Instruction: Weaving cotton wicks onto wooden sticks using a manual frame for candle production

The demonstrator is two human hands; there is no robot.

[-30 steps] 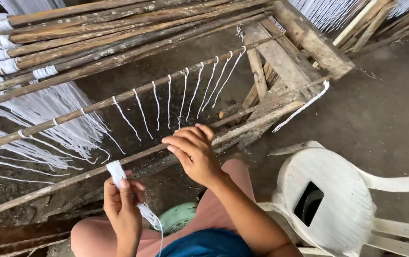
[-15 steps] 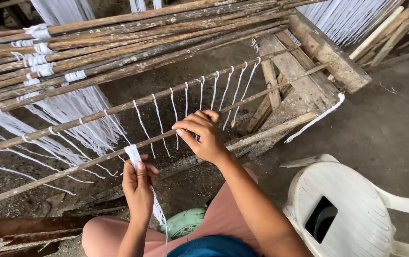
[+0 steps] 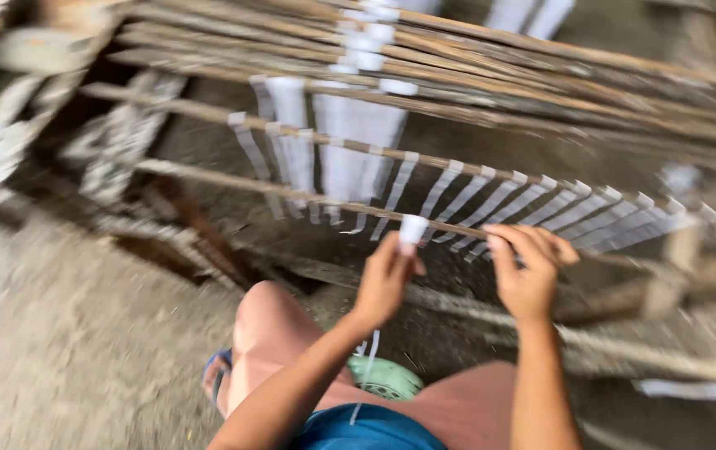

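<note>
My left hand (image 3: 385, 279) is raised and pinches a small white bundle of thread (image 3: 412, 229), with a white strand trailing down toward my lap. My right hand (image 3: 527, 268) reaches to the near bamboo rod (image 3: 233, 183) of a low wooden frame, its fingers curled at the white threads (image 3: 541, 212) looped between two rods. Whether it grips a strand I cannot tell through the blur. More white thread hanks (image 3: 349, 137) hang from the rods further back.
A stack of long bamboo poles (image 3: 541, 62) lies beyond the frame. A green round object (image 3: 387, 377) sits on the ground between my knees. Bare concrete floor (image 3: 58, 333) spreads to the left. The whole picture is motion-blurred.
The view has swung sharply left; the white plastic chair is out of sight. Both hands stay at the threads, my left hand lifted higher with the thread bundle.
</note>
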